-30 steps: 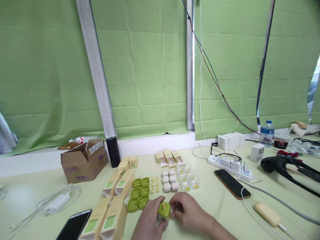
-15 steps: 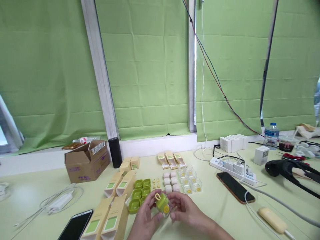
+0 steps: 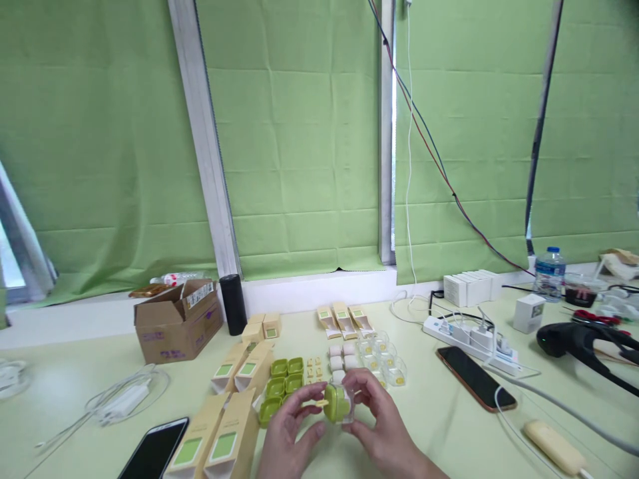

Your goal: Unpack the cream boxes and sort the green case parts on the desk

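A small clear container with a green cap (image 3: 335,403) is held on its side above the table. Its yellow loop (image 3: 320,403) points left. My right hand (image 3: 382,426) grips the clear body between thumb and fingers. My left hand (image 3: 292,429) is closed around the cap end, its fingertips at the cap's edge and the loop between them. Just beyond are green square caps (image 3: 278,367), small yellow pieces (image 3: 314,362), white rounded pieces (image 3: 335,362) and clear containers (image 3: 397,371) with yellow marks. The left hand partly covers the nearest green caps.
Cream cartons with green labels (image 3: 223,447) stand at left, more cartons (image 3: 344,319) behind. Phones (image 3: 154,449) (image 3: 476,378) lie on both sides. A power strip (image 3: 472,342) with cables and a yellow device (image 3: 555,444) are at right. A cardboard box (image 3: 177,326) stands back left.
The container has turned from cap-up and tilted to lying sideways, its loop now facing left. Both hands stay on it, and the right fingers have risen over the clear body.
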A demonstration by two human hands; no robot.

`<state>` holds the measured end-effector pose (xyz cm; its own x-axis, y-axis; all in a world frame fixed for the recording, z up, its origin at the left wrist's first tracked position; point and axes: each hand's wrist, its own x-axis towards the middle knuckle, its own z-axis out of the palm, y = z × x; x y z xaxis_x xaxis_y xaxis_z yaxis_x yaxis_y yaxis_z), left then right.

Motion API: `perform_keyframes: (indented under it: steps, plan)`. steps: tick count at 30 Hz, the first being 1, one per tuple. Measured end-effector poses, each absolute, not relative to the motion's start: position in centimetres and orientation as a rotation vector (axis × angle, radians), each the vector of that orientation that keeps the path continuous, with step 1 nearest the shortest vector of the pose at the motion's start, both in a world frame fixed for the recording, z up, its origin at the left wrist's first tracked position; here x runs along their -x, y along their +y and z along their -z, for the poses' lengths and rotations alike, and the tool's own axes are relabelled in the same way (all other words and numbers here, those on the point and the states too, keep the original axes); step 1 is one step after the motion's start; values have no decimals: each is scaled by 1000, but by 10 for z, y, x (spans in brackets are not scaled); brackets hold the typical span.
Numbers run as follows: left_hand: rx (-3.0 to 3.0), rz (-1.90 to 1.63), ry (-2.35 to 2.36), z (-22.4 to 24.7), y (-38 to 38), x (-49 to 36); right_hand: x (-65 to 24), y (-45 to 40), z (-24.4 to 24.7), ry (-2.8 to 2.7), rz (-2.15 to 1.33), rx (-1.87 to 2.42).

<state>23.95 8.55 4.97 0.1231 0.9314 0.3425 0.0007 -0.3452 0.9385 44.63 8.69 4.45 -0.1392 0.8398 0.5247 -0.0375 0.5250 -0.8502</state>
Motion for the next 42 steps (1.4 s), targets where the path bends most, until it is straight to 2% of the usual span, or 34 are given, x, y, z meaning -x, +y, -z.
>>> perform_keyframes:
  steps: [5,10,16,24,34,42]
  plan:
    - [-1653,-1422,1032,-50,80,-239,-451,79,-43,-1747,-432,650]
    - [-1956,-1537,1079,-55,72,-238,-452,76,-41,-1792,-297,635]
    - [-2118,-1575,1019,-58,70,-240,-444,75,-38,-1753,-563,695]
    - [-1793,-1495,1130,-54,73,-245,-437,80,-23,-1690,-920,799]
    - [-1246,-1468,1062,-59,82,-246,-437,84,-32,-1506,-1079,753]
    - [-902,-1536,946,-72,80,-246,-445,87,-34,-1518,-1006,736]
